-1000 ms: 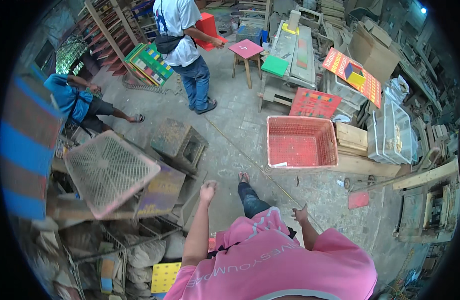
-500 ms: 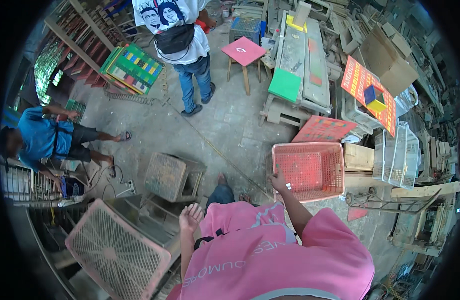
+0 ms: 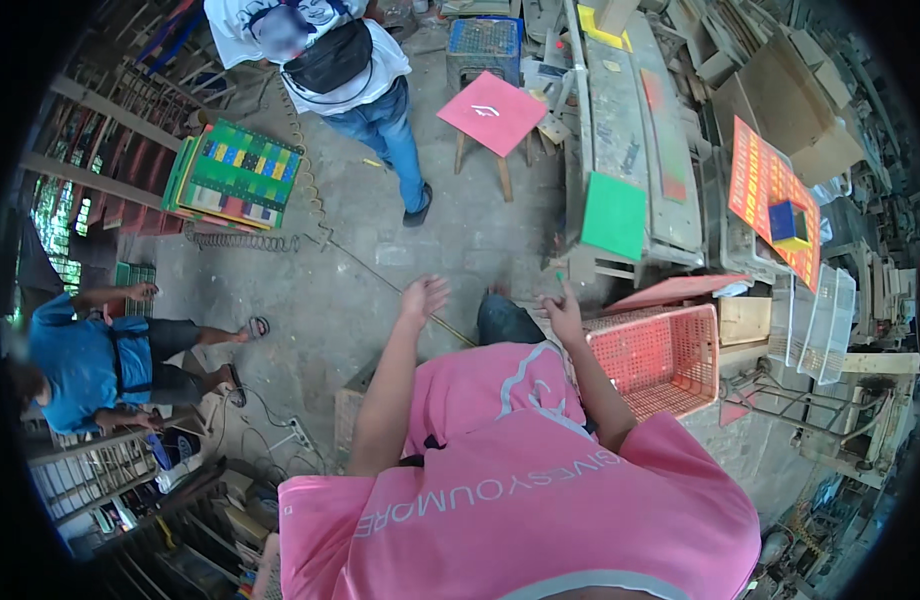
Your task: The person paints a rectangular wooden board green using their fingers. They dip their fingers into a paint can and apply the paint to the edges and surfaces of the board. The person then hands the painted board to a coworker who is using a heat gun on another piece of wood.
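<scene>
My left hand [image 3: 423, 300] is stretched out over the concrete floor, fingers extended and nothing in it. Farther right, my right hand [image 3: 562, 312] points away from me with its index finger out. A tiny green spot [image 3: 559, 276] shows near its fingertips; I cannot make out what it is. Just right of that forearm stands a pink-red slatted plastic crate [image 3: 652, 350], its inside visible. A green square board [image 3: 614, 216] lies on the end of the dusty workbench [image 3: 620, 130], beyond my right hand. Neither hand touches the crate or the board.
A pink square board [image 3: 492, 110] rests on a wooden-legged stool ahead. One person in white [image 3: 340, 75] stands far left of it; another in blue [image 3: 85, 355] is at the left. Colourful boards [image 3: 242, 172] are stacked there. A hose [image 3: 365, 268] crosses the floor; a hand trolley [image 3: 810, 405] is at right.
I have moved forward and turned somewhat: the crate and workbench sit nearer and farther right. My left hand has swung forward. The stool and pink fan-patterned grille at lower left have mostly left view.
</scene>
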`<state>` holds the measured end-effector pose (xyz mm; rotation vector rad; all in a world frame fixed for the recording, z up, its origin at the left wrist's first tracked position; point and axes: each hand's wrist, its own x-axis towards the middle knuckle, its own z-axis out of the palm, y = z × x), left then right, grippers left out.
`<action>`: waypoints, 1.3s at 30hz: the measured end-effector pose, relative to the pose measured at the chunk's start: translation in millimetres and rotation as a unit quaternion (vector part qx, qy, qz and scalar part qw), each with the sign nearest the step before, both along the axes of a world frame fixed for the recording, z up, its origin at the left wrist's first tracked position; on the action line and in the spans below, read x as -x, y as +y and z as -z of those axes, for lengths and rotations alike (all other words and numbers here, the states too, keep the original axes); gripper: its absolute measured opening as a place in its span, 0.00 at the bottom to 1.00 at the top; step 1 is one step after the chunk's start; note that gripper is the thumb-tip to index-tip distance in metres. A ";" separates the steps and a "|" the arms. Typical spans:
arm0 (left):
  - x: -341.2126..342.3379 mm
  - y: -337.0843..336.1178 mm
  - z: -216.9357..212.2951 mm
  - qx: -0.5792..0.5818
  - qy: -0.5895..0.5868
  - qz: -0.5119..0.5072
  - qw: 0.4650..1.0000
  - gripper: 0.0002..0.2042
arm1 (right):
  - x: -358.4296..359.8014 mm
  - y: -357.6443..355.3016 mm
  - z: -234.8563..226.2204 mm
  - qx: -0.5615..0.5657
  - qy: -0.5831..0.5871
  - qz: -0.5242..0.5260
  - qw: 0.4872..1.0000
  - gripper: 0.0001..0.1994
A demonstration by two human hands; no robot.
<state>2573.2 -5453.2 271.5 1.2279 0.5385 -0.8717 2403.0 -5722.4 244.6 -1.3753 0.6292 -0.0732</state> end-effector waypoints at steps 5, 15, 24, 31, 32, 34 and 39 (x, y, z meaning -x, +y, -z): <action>-121.6 -84.6 18.0 0.039 -0.005 0.053 0.998 0.20 | -116.7 -22.9 41.4 -0.027 0.033 0.099 0.994 0.36; -314.8 -168.4 128.4 0.008 0.145 0.041 0.989 0.26 | -307.7 -102.9 89.7 -0.059 0.229 0.125 0.964 0.34; -461.8 -311.8 229.1 -0.086 0.174 0.054 0.979 0.35 | -398.2 -206.7 160.2 -0.056 0.346 0.241 0.905 0.28; -459.3 -300.7 271.6 -0.022 0.106 -0.042 0.993 0.25 | -502.4 -291.1 325.4 -0.141 0.432 0.208 0.866 0.08; -451.4 -289.2 276.2 -0.034 0.115 -0.054 0.991 0.25 | -512.7 -303.7 345.8 -0.111 0.446 0.188 0.868 0.10; -431.2 -260.9 274.2 -0.073 0.142 -0.071 0.985 0.23 | -528.0 -331.5 383.6 -0.068 0.478 0.150 0.863 0.15; -363.4 -206.2 265.2 -0.076 0.190 -0.137 0.969 0.21 | -521.1 -374.1 435.5 -0.091 0.499 0.104 0.856 0.32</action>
